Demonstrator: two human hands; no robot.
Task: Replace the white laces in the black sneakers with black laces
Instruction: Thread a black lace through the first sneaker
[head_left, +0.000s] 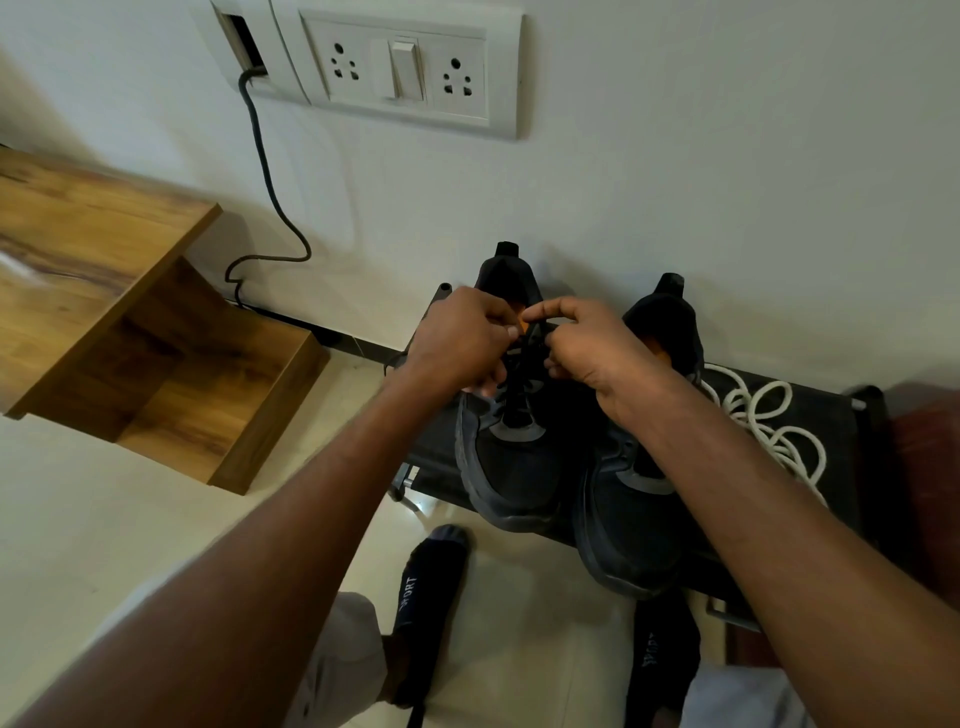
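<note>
Two black sneakers stand side by side on a low dark rack (831, 415), toes toward me. The left sneaker (514, 467) carries a black lace (519, 395) threaded up its eyelets. My left hand (457, 343) and my right hand (587, 343) meet above its tongue, and each pinches a part of the black lace near the top eyelets. The right sneaker (634, 530) lies partly under my right forearm, so its lacing is hidden. A loose white lace (769, 421) lies coiled on the rack to the right of the shoes.
A wooden stepped shelf (119, 312) stands to the left on the pale tile floor. A wall socket panel (415, 73) with a dark cable (265, 171) hangs above. My two feet in dark socks (431, 587) stand in front of the rack.
</note>
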